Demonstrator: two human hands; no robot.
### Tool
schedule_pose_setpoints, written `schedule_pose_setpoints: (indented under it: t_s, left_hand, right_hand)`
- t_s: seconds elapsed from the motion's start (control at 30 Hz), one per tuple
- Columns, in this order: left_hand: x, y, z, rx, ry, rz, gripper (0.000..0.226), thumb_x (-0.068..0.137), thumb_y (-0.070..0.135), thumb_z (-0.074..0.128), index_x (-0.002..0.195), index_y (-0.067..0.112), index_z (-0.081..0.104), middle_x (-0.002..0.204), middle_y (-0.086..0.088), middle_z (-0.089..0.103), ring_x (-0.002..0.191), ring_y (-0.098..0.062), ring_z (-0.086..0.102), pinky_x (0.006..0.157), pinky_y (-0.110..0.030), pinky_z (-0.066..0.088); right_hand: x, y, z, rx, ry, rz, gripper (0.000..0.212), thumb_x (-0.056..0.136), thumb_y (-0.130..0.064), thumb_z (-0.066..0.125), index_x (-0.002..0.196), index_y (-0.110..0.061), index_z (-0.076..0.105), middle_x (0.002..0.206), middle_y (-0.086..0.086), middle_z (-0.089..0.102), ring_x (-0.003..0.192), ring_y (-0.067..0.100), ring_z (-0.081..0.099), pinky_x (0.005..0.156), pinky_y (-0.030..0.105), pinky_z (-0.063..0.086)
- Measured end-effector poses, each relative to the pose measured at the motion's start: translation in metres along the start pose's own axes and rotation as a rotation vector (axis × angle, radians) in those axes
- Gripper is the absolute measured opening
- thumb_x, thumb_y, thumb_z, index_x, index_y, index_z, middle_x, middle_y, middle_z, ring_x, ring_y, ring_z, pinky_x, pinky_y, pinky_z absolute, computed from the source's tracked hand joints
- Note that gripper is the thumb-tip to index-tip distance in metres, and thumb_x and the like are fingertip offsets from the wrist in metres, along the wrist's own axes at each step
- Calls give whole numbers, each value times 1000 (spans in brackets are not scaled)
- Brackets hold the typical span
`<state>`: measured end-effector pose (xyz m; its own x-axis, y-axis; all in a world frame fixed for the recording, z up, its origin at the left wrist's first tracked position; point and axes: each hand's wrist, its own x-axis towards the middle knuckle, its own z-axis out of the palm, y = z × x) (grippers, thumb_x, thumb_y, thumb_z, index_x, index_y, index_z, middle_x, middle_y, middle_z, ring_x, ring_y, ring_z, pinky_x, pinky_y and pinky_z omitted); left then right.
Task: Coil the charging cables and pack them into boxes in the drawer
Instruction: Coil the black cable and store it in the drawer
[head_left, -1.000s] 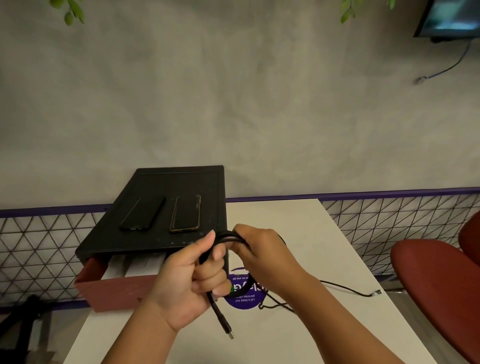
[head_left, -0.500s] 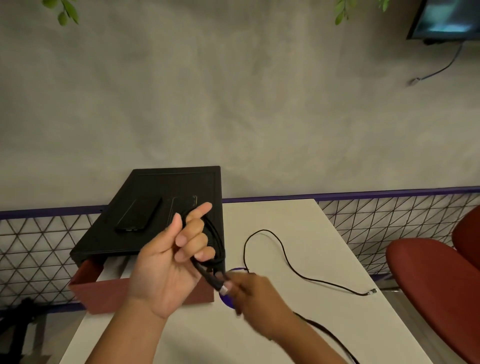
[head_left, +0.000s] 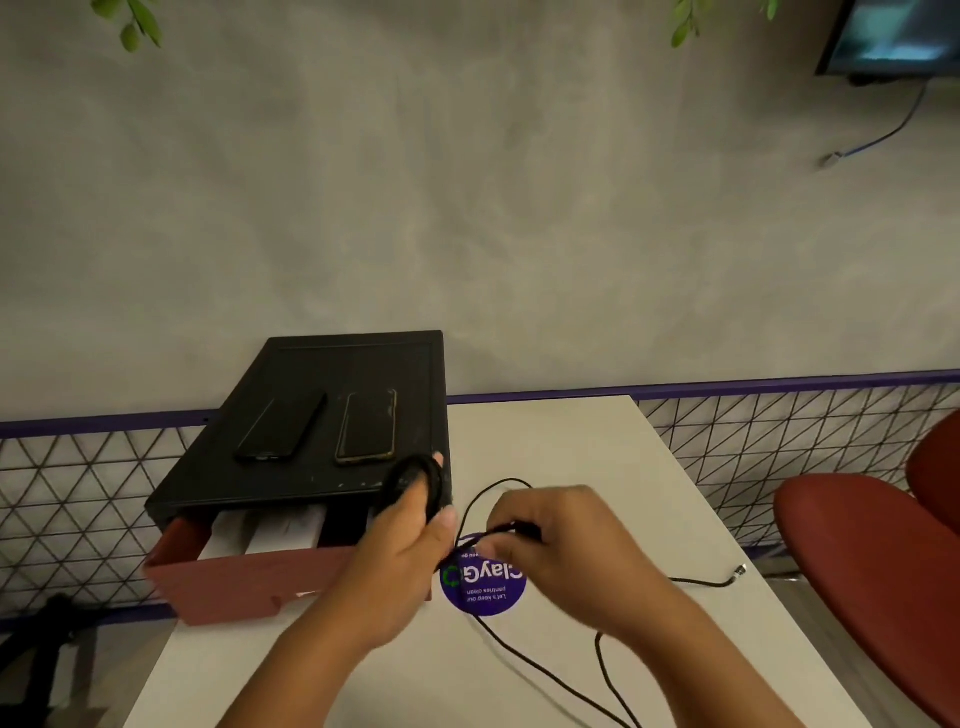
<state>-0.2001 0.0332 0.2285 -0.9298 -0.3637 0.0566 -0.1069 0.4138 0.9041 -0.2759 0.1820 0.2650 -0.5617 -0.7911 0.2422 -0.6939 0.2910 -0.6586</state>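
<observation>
Near the table's (head_left: 571, 457) left edge, beside the open drawer (head_left: 234, 582), the left hand (head_left: 400, 561) curls its fingers round a coiled black cable (head_left: 415, 486) while the right hand (head_left: 566, 551) pinches a loose strand (head_left: 498, 531).

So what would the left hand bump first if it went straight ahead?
Probably the near right corner of the black drawer case; the left hand and its coiled cable point right at it, though depth is hard to judge.

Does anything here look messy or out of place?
Only a loose black cable sprawls uncoiled over the white table, its plug lying near the right edge. The red drawer stands open, as the job needs.
</observation>
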Motion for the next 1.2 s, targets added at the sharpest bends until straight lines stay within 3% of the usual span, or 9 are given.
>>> schedule_pose_setpoints:
  t_s: [0.1,0.2,0.33,0.5,0.6,0.67,0.87,1.07,1.2]
  left_hand:
    - [-7,9,2,-186,-158,-52,50,84,57,48,125,28,51,92,20,61,74,8,58,57,-3,41]
    - [-14,17,1,-275,-344,-2,40,69,58,57,97,31,66,54,13,51,51,0,46,53,-12,36]
    - [-15,26,5,-550,-365,29,31,70,44,59,91,27,74,50,7,33,46,-6,30,47,-19,31]
    - [-13,33,8,-871,-231,-36,29,73,41,65,70,13,71,41,5,26,34,-6,26,35,-18,30]
    - [-11,37,5,-1032,-264,-39,42,56,48,83,62,13,61,39,7,28,31,-4,27,32,-18,31]
    - [-11,41,5,-1083,-264,-64,43,60,50,78,57,14,55,39,6,27,31,-5,26,32,-18,31]
    - [-13,50,11,-888,-163,-52,39,83,41,54,60,11,50,47,0,38,43,-12,38,53,-25,47]
    - [-13,46,3,-986,-218,-112,32,88,29,54,66,7,62,40,4,26,33,-6,24,39,-22,32]
    - [-12,46,-2,-1029,-201,-151,28,82,28,59,62,8,65,36,8,23,28,-3,20,34,-19,28]
  right_hand:
    - [4,4,-9,78,167,-41,24,76,-29,74,64,-40,56,60,-18,58,65,5,57,54,12,41]
    - [8,6,-13,186,258,-95,28,69,-23,79,61,-39,57,60,-19,59,58,3,56,50,9,39]
    - [15,11,-8,213,355,-123,18,71,-41,73,59,-35,61,71,-11,63,64,10,58,54,15,44]
    - [12,12,0,196,279,-146,31,80,-66,45,89,-41,62,86,-11,64,82,9,60,68,22,49]
    - [6,10,7,238,180,-103,23,86,-48,50,108,-43,51,93,-22,62,92,2,59,75,15,47]
    - [4,10,13,164,198,-40,24,92,-26,50,113,-37,47,78,-19,59,78,0,58,65,14,45]
    - [7,11,12,63,387,63,16,97,-21,42,111,-21,49,66,-12,51,61,8,54,57,20,44]
    - [5,10,14,101,323,47,12,96,-26,44,106,-23,51,66,-16,50,61,5,52,59,17,42]
    - [3,5,10,216,305,-14,17,79,-50,50,89,-37,53,60,-22,55,60,-1,55,58,9,39]
